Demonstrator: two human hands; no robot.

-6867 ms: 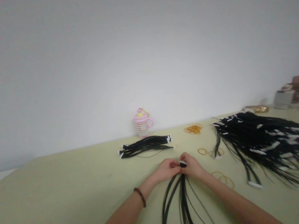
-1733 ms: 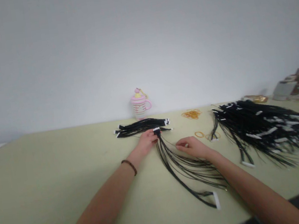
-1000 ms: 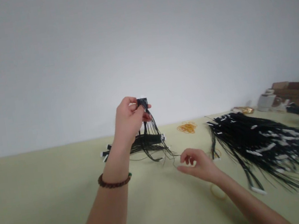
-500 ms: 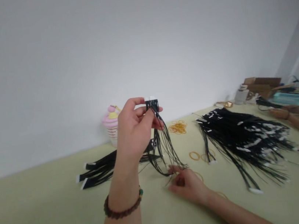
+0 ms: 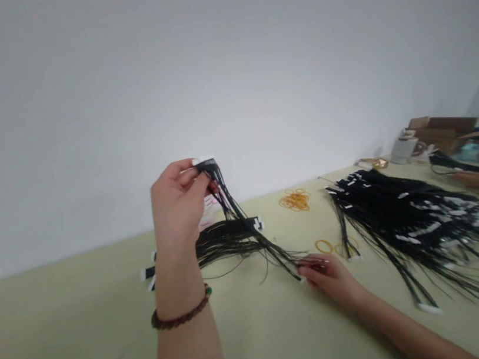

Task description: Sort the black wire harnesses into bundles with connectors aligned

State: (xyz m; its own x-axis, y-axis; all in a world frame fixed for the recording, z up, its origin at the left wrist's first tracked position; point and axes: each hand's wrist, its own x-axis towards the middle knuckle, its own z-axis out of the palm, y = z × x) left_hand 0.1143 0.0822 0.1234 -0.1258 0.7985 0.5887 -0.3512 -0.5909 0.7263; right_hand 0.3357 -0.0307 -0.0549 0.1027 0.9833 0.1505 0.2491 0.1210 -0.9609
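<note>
My left hand (image 5: 183,202) is raised and closed on the upper end of a black wire harness (image 5: 245,220), just below its white connectors. The wires slant down to the right, toward the table. At their lower end my right hand (image 5: 328,277) has its fingers closed around the loose wire ends. Behind and below the raised hand, a small stack of black harnesses (image 5: 225,235) with white connectors lies on the table, partly hidden by my left forearm.
A large pile of black harnesses (image 5: 386,206) lies to the right. Yellow rubber bands (image 5: 295,200) are heaped near the wall, and a loose band (image 5: 324,246) lies closer. Cardboard boxes (image 5: 441,127) stand at the far right, where another person's hands (image 5: 473,177) handle a black harness.
My left hand has shifted left with the connector end. My right hand has moved right and now draws the wire ends out, so the harness is stretched diagonally instead of hanging down.
</note>
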